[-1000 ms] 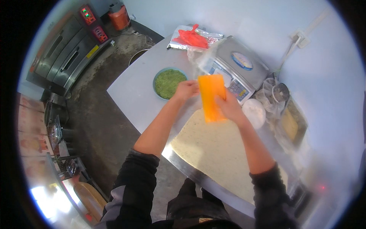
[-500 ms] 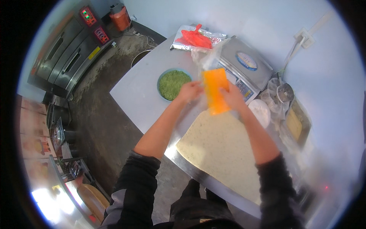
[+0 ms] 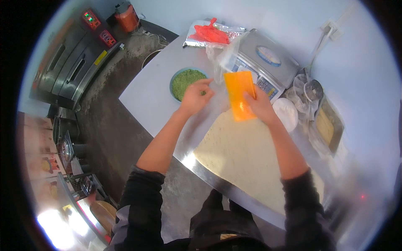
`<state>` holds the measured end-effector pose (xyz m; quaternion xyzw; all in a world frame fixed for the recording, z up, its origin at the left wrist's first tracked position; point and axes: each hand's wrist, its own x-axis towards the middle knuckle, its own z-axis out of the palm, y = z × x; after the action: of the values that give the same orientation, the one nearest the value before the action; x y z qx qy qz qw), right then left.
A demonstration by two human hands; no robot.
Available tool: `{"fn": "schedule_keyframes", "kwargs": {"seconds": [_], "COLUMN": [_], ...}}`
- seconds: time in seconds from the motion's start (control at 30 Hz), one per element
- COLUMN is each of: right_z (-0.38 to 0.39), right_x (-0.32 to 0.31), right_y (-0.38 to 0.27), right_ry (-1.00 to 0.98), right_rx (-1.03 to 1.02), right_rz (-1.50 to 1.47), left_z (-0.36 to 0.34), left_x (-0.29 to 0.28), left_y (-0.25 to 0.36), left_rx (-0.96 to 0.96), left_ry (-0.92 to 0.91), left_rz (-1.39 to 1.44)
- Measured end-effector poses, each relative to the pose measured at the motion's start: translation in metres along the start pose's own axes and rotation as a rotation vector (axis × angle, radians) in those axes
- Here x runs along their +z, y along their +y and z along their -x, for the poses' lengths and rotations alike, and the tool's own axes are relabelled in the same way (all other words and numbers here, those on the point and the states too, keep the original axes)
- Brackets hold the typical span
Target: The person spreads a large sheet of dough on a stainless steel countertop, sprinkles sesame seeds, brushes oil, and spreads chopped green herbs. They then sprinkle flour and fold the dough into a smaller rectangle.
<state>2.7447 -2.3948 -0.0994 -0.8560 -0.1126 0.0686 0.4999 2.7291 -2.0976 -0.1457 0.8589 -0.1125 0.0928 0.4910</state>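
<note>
My right hand (image 3: 261, 104) grips an orange dough scraper (image 3: 238, 93), a flat rectangular sheet held upright above the far end of the dough. My left hand (image 3: 195, 98) is at the near right rim of a blue bowl (image 3: 171, 86) filled with chopped greens (image 3: 186, 81). Its index finger stretches out and its other fingers are loosely curved, with nothing seen in them. A broad, thin sheet of pale dough (image 3: 238, 157) lies across the near part of the metal table (image 3: 144, 94), reaching under my right forearm.
A flat-topped scale (image 3: 264, 54) stands at the back, beside a red plastic bag (image 3: 210, 32) on a foil-wrapped packet. To the right are a white round container (image 3: 286, 113) and a metal tray (image 3: 328, 123) with a yellowish block. A deck oven (image 3: 69, 62) stands far left.
My left hand has moved left from beside the scraper to the bowl's rim, its fingers spreading. The scraper stays in my right hand, nearly in place. The view has shifted slightly.
</note>
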Motion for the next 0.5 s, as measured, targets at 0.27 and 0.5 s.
{"fn": "schedule_keyframes", "kwargs": {"seconds": [0.27, 0.5], "right_z": [0.079, 0.219], "right_x": [0.014, 0.129], "right_y": [0.055, 0.033], "right_ry": [0.053, -0.169], "right_rx": [-0.384, -0.483], "right_rz": [0.871, 0.851], "left_z": [0.182, 0.354], "left_x": [0.041, 0.08], "left_y": [0.014, 0.065], "left_rx": [-0.347, -0.478], "left_ry": [0.335, 0.564], "left_rz": [-0.016, -0.209]}}
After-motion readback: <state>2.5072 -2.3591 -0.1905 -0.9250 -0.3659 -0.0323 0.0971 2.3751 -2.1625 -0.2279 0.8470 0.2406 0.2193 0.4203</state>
